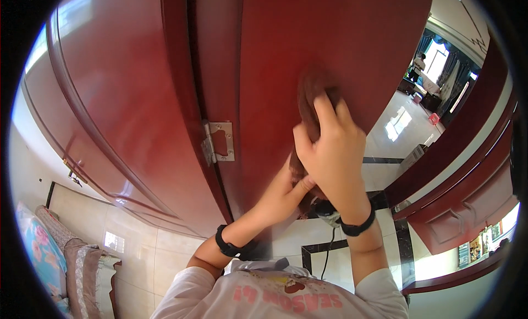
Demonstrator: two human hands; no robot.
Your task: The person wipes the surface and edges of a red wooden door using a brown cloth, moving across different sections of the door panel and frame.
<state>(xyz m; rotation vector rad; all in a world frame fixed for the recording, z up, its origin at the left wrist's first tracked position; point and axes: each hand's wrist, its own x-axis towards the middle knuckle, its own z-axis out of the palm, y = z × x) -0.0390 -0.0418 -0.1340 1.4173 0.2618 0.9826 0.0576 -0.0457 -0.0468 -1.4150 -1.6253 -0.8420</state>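
Note:
My right hand (334, 146) presses a dark brown cloth (309, 102) against a glossy red wooden panel (330, 33), its fingers bent over the cloth. The upper end of the cloth is a little blurred. Just below, my left hand (285, 193) closes around the cloth's lower part, thumb on top; its other fingers are mostly hidden. To the left of both hands, a silver hinge (222, 141) joins this panel's edge to a red wooden door (126, 93).
A door handle (73, 173) sits on the left door. Bedding (82, 269) lies at lower left. Beyond the panel's right edge are a tiled floor (396, 121), a red stool (434, 119) and a distant person (418, 68). A black cable (329, 253) hangs below my hands.

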